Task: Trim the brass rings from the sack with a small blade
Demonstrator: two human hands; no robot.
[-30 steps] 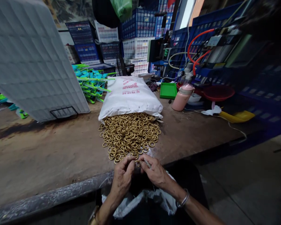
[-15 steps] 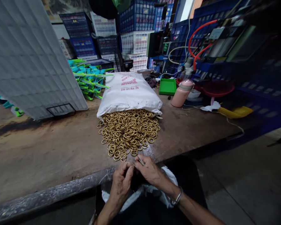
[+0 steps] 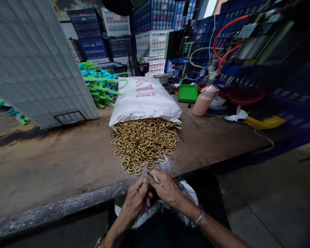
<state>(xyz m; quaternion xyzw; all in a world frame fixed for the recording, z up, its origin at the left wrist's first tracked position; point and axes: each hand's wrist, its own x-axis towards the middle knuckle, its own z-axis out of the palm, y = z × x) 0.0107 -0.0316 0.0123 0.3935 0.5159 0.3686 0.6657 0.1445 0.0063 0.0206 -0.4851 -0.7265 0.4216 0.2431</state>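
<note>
My right hand is closed around a slim tool with a grey handle and a dark tip; its exact kind is too small to tell. Close beside it, my left hand has thumb and forefinger pinched together, and what lies between them is hidden. Both hands are held at the table's front edge, over my lap. Just beyond them, a heap of gold-coloured rings spreads from the mouth of a white woven sack with red print. White plastic sheeting lies in my lap below the hands.
A tall grey-white panel stands at left on the brown table. Green and turquoise plastic pieces are piled behind it. Rightward are a green tray, a pink bottle and a yellow scoop. Stacked crates line the back.
The view has shifted slightly, so the table things appear a little further right and higher. My left fingers below the pinch now show more, and the tool's dark tip is easier to see.
</note>
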